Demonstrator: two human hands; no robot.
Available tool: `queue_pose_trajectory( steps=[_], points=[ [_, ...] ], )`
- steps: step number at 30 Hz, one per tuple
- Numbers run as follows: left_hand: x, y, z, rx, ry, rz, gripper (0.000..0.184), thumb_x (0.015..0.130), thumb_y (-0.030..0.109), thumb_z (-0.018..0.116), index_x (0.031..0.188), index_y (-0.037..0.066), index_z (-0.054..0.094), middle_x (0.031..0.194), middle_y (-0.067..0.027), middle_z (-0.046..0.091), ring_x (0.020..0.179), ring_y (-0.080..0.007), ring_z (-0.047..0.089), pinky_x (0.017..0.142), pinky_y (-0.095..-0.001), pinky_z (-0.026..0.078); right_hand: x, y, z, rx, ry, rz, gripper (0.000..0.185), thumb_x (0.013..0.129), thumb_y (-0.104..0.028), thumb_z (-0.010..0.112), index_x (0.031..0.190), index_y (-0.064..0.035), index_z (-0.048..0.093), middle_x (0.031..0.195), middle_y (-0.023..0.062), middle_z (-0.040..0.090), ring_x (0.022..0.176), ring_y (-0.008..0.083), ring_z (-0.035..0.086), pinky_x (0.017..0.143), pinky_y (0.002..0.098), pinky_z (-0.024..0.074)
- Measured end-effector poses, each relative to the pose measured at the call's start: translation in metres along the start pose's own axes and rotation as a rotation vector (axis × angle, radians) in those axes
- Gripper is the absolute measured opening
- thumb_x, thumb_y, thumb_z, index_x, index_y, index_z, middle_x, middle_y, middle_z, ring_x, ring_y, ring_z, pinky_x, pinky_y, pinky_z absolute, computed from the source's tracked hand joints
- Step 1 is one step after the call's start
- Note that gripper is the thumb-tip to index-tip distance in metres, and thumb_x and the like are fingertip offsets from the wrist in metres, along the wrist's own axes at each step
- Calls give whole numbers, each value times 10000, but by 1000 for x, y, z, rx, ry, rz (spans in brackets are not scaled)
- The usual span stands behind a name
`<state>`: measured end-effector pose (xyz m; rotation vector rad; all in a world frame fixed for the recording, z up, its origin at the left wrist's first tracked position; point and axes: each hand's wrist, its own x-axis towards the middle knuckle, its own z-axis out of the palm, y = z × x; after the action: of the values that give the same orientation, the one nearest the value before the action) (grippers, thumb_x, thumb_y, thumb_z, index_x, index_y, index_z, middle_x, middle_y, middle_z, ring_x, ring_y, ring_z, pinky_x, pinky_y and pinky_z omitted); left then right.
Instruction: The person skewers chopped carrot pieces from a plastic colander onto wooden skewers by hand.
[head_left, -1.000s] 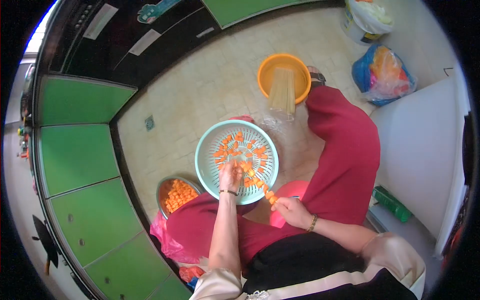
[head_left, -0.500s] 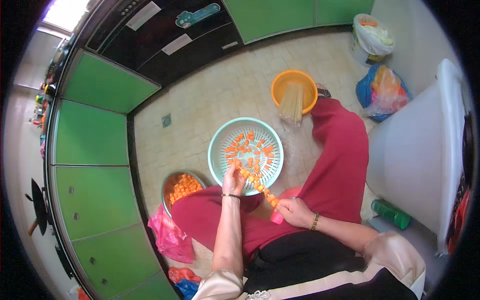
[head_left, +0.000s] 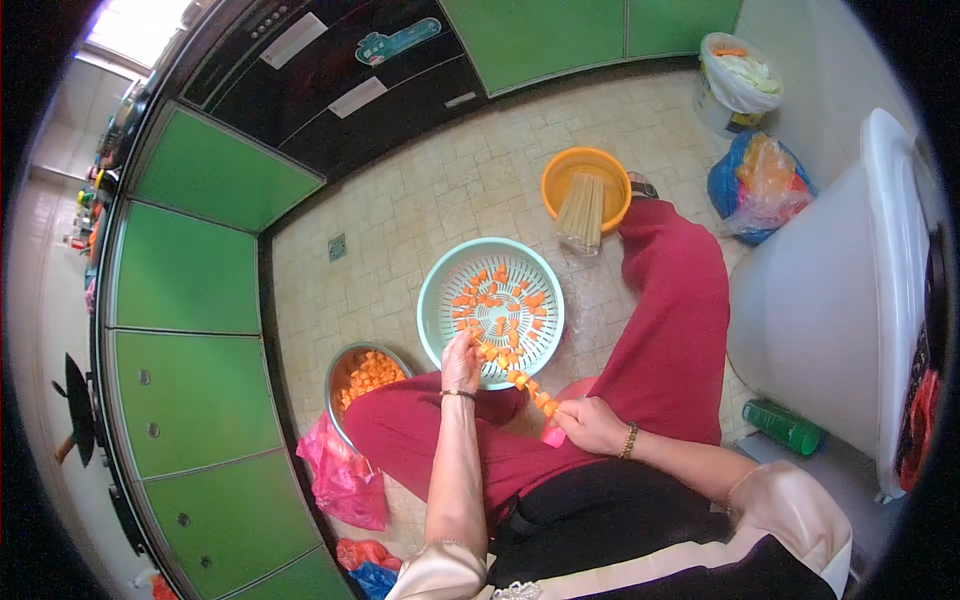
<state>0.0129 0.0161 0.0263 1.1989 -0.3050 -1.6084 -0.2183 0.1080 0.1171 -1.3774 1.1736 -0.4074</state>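
My right hand [head_left: 592, 424] is closed around the lower end of a skewer [head_left: 533, 388] threaded with several orange carrot chunks. The skewer slants up and left toward a pale mint colander [head_left: 432, 330] on the floor. Over the colander's near left rim is my left hand [head_left: 461, 362], fingers bent together beside loose carrot pieces [head_left: 500, 353]; what they pinch is too small to make out. More carrot chunks are scattered across the colander's slotted bottom. Something bright pink [head_left: 553, 437] shows just below my right hand.
A metal bowl of carrot chunks [head_left: 368, 375] stands left of my knee, above a pink plastic bag [head_left: 343, 475]. Beyond the colander, an orange basin [head_left: 552, 197] holds a packet of thin sticks [head_left: 582, 212]. A lined bucket [head_left: 740, 80] and stuffed bags [head_left: 765, 185] stand right.
My left hand has drawn back slightly toward me, away from the middle of the colander. My right hand keeps its hold on the skewer, almost unmoved. The view has shifted a little.
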Motion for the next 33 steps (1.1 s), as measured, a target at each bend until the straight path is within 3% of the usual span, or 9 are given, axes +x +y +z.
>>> queue_pose_trajectory(
  steps=[7,13,19,22,33],
  points=[
    [0,-4,5,96,80,53,146,781,171,559,828,33,552,676,8,526,498,-66,458,428,-189,366,3,3,0,36,20,13,228,786,-188,433,720,-23,575,626,123,592,598,230,595,568,334,453],
    [-8,-14,29,-153,166,-14,124,801,163,527,835,45,545,710,1,534,532,-84,475,468,-217,394,8,10,3,67,51,-45,215,795,-187,438,741,-35,580,612,140,564,570,234,576,521,329,424],
    [9,-16,-9,-234,-25,-83,148,796,211,541,833,68,550,770,-25,571,575,-119,507,569,-278,458,8,9,1,112,45,-25,207,796,-185,444,747,-40,583,601,150,550,552,243,568,497,328,412],
    [9,-14,-11,-220,19,-96,146,795,219,542,814,75,558,754,-18,566,600,-121,518,520,-253,440,8,5,-1,85,36,-18,224,796,-182,429,726,-23,571,602,134,575,562,226,589,530,329,441],
    [8,-13,-8,-187,19,-90,137,807,207,521,822,74,549,727,-18,552,580,-124,509,645,-336,495,9,8,2,36,33,-40,233,791,-187,424,715,-25,573,602,126,586,581,236,596,551,339,455]
  ],
)
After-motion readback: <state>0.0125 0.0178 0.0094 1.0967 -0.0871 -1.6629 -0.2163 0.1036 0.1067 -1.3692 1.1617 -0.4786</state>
